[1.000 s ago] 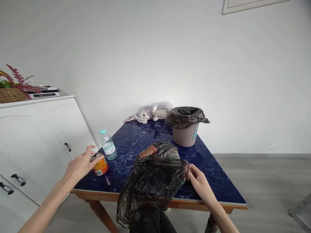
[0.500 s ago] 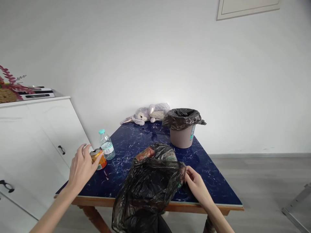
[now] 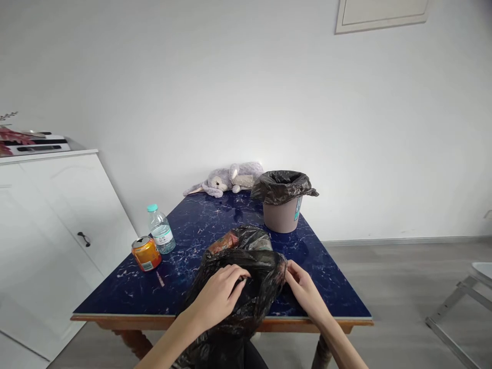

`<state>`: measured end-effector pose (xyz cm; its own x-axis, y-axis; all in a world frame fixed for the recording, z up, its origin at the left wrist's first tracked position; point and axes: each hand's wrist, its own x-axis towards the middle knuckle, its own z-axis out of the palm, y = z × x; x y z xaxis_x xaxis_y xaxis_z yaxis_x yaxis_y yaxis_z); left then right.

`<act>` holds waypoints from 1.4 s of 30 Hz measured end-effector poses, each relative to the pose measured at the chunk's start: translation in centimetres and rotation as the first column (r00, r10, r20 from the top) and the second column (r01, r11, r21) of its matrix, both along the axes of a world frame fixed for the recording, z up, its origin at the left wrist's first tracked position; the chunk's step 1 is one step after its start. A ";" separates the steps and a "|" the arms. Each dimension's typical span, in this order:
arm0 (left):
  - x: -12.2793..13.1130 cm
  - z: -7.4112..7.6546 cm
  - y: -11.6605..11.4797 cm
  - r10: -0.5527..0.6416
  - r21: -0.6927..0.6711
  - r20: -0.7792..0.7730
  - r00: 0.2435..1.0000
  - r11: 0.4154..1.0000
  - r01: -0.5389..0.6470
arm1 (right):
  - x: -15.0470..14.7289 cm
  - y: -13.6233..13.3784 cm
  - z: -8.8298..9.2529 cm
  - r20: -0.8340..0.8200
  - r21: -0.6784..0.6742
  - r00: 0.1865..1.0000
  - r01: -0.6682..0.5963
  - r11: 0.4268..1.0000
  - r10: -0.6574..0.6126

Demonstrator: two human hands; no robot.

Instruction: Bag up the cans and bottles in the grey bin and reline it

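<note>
We counted two hands on one black bag (image 3: 251,287). A second black sheet, the liner (image 3: 282,183), sat in the one bin (image 3: 282,218). There was also one can (image 3: 146,253), one bottle (image 3: 160,237) and one plush toy (image 3: 226,179).

The black bag lay at the near side of the table (image 3: 192,220). Its long axis ran from the middle of the top toward us, and its lower part hung over the near edge. Our left hand (image 3: 221,296) had its fingers curled down into the crumpled film on top and gripped it. Our right hand (image 3: 303,288) pinched the bag's right edge between thumb and fingers. We could not tell which way the bag's mouth faced. At its far end an orange-brown wrapper (image 3: 225,242) showed through the folds.

The bag was thin, glossy, wrinkled plastic. The table top was dark blue with white marble veins on a wooden frame. The can was a short orange metal cylinder, standing tilted near the left edge. Just beside it stood the clear plastic bottle, upright with a teal cap. The bin was a round, tapered, dull brown tub, and the grey toy looked soft and lay flat against the wall.
</note>
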<state>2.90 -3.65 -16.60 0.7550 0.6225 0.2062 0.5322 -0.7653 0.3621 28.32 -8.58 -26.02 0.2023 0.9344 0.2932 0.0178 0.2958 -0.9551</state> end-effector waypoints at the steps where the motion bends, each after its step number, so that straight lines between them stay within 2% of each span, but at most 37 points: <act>1: 0.7 -0.4 0.2 0.025 -0.007 -0.001 1.000 1.000 -0.025 | 0.0 0.0 0.0 -0.006 -0.003 1.000 -0.016 1.000 0.016; 6: 2.5 -1.9 0.4 0.179 -0.068 -0.008 0.984 0.982 -0.179 | 0.1 -0.1 0.1 -0.033 -0.005 0.989 -0.145 0.989 0.145; 9: 2.9 -2.1 0.1 0.255 -0.065 -0.037 0.966 0.964 -0.257 | 0.2 -0.1 0.1 -0.024 -0.014 0.978 -0.209 0.978 0.209; 13: 3.2 -1.9 -0.2 0.316 -0.001 -0.097 0.944 0.948 -0.318 | 0.2 -0.1 0.0 -0.012 -0.021 0.975 -0.222 0.975 0.222; 20: 2.4 -2.8 0.4 0.387 0.226 -0.104 0.916 0.906 -0.357 | 0.0 -0.3 0.2 -0.036 -0.029 0.980 -0.198 0.980 0.197; 25: 0.5 -3.4 1.2 0.330 0.296 0.012 0.944 0.900 -0.319 | -0.1 -0.3 0.5 -0.038 -0.017 0.985 -0.170 0.985 0.169; 29: -1.4 -2.3 1.5 0.266 0.376 0.180 0.947 0.871 -0.316 | -0.2 -0.2 0.9 -0.016 -0.001 0.992 -0.126 0.992 0.126; 35: -4.2 0.9 0.9 0.194 0.471 0.317 0.928 0.817 -0.332 | 0.0 0.1 0.6 0.042 0.015 0.992 -0.119 0.993 0.118; 38: -5.5 2.2 0.3 0.210 0.433 0.401 0.892 0.814 -0.387 | 0.2 0.2 0.2 0.050 0.003 0.993 -0.108 0.994 0.107; 42: -7.2 3.8 -0.7 0.309 0.308 0.520 0.796 0.802 -0.513 | 0.2 0.1 0.1 0.034 -0.008 0.993 -0.115 0.993 0.115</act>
<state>-4.27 -4.32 -12.78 0.2155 0.6270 0.7486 0.6995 -0.6341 0.3297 28.55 -8.45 -25.93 0.0830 0.9528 0.2920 0.0164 0.2917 -0.9564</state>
